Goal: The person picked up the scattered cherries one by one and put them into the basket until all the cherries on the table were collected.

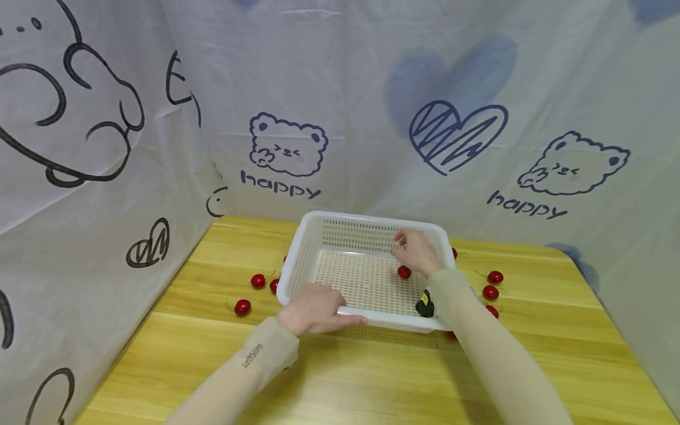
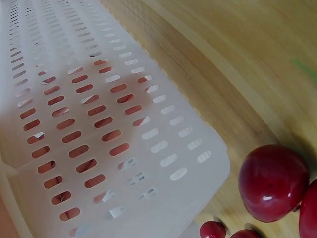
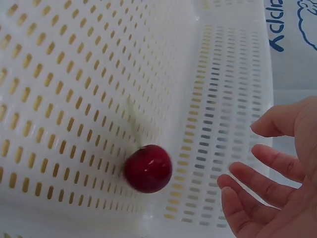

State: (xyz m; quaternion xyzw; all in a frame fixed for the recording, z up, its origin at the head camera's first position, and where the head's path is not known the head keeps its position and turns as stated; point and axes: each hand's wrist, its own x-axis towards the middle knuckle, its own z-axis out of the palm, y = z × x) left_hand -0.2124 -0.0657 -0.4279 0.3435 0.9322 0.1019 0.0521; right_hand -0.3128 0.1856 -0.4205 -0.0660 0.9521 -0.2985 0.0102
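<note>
A white slotted plastic basket (image 1: 347, 283) stands on the wooden table. My left hand (image 1: 316, 308) grips its near left rim, thumb along the outside. In the left wrist view, the fingers (image 2: 96, 110) show through the slots of the basket wall. Over the right part of the basket hovers my right hand (image 1: 417, 252), holding nothing. Its fingers (image 3: 265, 178) are loosely bent and spread in the right wrist view. A red cherry (image 3: 147, 168) with a pale stem lies on the basket floor, below and apart from that hand.
Left of the basket lie several cherries (image 1: 242, 307). Several more cherries (image 1: 490, 292) lie on its right side, partly hidden by the sleeve. A black and yellow device (image 1: 425, 304) sits at the right wrist. A printed cloth (image 1: 366, 147) hangs behind the table (image 1: 361, 378).
</note>
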